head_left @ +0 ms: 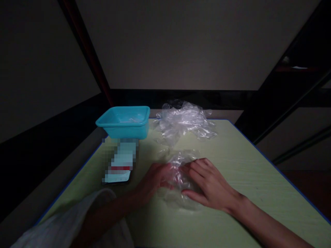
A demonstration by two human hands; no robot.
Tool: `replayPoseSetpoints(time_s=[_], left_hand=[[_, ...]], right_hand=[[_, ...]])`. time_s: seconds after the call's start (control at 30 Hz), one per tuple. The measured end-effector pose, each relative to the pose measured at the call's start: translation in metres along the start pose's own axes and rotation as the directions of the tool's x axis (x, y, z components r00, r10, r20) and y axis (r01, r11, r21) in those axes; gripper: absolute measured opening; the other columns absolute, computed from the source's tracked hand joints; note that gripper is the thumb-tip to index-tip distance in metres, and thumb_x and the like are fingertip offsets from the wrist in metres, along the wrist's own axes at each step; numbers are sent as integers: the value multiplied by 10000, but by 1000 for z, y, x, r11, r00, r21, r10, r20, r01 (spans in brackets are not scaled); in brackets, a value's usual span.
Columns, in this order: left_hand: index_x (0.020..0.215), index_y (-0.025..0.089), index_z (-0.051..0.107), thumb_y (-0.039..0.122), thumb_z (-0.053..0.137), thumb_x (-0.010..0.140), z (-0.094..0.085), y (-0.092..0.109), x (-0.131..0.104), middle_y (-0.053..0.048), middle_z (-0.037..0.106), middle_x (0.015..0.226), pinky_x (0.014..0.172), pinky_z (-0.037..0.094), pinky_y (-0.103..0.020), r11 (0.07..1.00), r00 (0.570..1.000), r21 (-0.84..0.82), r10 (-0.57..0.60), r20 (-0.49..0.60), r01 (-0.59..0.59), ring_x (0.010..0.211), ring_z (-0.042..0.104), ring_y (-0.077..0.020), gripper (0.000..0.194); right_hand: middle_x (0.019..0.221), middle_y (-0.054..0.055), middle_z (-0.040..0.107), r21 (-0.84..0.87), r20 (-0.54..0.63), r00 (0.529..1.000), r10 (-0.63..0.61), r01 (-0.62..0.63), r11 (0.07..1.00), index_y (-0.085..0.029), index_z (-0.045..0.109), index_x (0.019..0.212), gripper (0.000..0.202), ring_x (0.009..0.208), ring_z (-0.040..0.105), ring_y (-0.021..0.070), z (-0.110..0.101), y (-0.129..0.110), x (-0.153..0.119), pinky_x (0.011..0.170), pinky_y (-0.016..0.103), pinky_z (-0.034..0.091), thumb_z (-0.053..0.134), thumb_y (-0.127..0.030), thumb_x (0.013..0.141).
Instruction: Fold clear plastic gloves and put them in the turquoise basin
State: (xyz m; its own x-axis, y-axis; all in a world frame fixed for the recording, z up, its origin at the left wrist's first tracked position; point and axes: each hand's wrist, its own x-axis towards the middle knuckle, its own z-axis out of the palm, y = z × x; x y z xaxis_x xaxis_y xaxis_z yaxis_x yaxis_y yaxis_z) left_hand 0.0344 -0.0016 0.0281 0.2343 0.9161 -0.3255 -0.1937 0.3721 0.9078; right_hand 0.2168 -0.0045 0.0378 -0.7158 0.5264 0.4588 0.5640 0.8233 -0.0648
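Containers: One blue basin at the table's far left; something clear inside, unclear what.
Plastic film: crumpled, its long axis roughly toward and away from the wearer, between both hands.
Left hand: fingers partly behind film, grip unclear.
Right hand: thumb and fingers spread, touching film.

left arm: pale, whitish sleeve, loose and wide at the opening, hem rounded, cloth softly folded; weave too dim to tell. forearm bare below it. left hand bare. right hand bare, slim-fingered; right forearm bare to the frame edge.
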Motion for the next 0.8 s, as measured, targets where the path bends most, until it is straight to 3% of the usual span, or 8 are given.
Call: replayPoseSetpoints(time_s=[0.13,0.27,0.53,0.8], left_hand=[[735,123,654,509,658,594,-2,-6,2,-46,638,677,455,486,-238,999,999,38,1,46,-3,651,621,-195,411],[737,107,642,573,667,580,-2,-11,1,-53,606,704,458,506,-256,993,997,114,26,67,-33,647,595,-187,493],[801,92,671,580,540,704,-4,-13,4,-108,659,758,448,465,-227,974,980,207,52,190,-92,707,623,-220,514],[676,132,637,384,460,711,-17,4,10,-60,676,710,502,455,-229,868,980,468,198,-13,-169,666,618,-185,310]], right_hand=[[746,88,593,34,-52,994,92,-90,995,-126,578,807,427,700,494,213,5,-2,1,660,347,362,369,-492,873],[730,72,600,2,-102,986,135,-135,991,-154,560,750,285,675,495,200,6,-6,2,638,322,350,410,-360,877],[629,55,580,-115,-135,986,99,-115,987,-167,550,651,310,594,470,180,3,-2,1,612,301,334,348,-189,885],[656,79,604,-225,-143,935,324,-350,909,-156,564,737,176,589,515,202,-12,23,-5,584,311,343,402,-196,791]])
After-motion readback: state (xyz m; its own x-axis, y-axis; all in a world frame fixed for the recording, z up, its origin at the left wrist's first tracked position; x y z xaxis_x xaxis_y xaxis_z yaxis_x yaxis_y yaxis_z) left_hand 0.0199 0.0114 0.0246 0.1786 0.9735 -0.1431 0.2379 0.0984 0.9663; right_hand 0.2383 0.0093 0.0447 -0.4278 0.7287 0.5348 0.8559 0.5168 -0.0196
